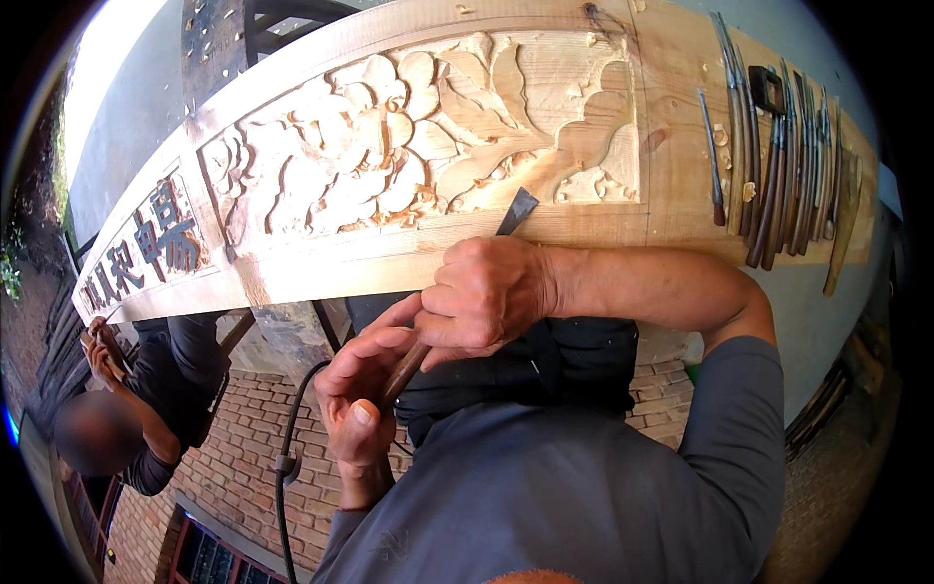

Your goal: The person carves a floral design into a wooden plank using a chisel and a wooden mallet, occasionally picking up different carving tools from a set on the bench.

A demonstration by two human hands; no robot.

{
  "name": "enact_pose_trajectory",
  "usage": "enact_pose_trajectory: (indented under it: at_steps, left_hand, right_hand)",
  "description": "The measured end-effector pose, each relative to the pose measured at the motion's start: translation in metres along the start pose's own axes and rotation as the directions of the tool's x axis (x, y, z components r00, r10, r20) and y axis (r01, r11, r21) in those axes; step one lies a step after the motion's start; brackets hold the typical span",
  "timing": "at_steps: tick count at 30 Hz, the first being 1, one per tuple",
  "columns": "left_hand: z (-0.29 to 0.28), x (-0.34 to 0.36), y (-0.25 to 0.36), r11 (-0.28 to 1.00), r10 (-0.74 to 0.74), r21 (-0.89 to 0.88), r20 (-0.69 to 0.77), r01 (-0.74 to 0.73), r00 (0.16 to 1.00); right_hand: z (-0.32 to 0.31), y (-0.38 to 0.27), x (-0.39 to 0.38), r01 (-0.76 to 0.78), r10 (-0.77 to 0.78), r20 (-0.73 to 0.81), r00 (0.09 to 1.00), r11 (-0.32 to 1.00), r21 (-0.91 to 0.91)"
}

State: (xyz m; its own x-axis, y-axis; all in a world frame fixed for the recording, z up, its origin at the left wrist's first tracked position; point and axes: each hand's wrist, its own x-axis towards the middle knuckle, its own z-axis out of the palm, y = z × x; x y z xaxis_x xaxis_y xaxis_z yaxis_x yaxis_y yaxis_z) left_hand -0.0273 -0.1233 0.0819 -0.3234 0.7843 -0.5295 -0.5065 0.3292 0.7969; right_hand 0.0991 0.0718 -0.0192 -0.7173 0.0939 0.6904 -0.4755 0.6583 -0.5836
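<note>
A wood chisel with a flat, flared metal blade (519, 211) slants across the near edge of a long carved wooden board (671, 185). My right hand (486, 292) is closed in a fist around its shaft. Lower down, the brown handle (404, 373) lies between the thumb and fingers of my left hand (360, 389), which curl loosely about it. The blade tip points away from me, near the lower border of the recessed panel. In that panel stands a relief of a flower (375, 136) and leaves (506, 88), with shavings among the shapes.
Several carving tools (778, 165) with wooden handles lie in a row at the board's right end, one chisel (713, 161) apart. At far left, a co-worker (146, 419) holds a tool near dark carved characters (165, 234). A black cable (282, 467) hangs above the brick floor (238, 487).
</note>
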Motion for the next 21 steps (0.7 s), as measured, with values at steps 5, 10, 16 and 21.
enact_pose_trajectory:
  at_steps: [5,10,16,21]
  left_hand:
    - [0.001,0.004,0.004,1.0,-0.002,0.015,-0.016,0.003,1.0]
    - [0.005,0.011,0.01,1.0,-0.02,-0.013,-0.021,0.019,1.0]
    - [0.007,0.021,0.02,0.999,-0.036,0.01,0.007,0.036,0.999]
    - [0.002,0.029,0.019,1.0,-0.027,0.0,0.046,0.027,0.999]
  right_hand:
    - [0.0,0.002,-0.002,-0.012,0.012,-0.015,1.0,1.0,-0.01]
    - [0.011,0.0,-0.018,-0.04,0.041,0.01,0.999,0.998,-0.049]
    - [0.008,0.002,-0.017,-0.088,0.089,0.006,0.996,0.994,-0.067]
    - [0.002,0.002,-0.016,-0.115,0.12,0.038,0.992,0.988,-0.101]
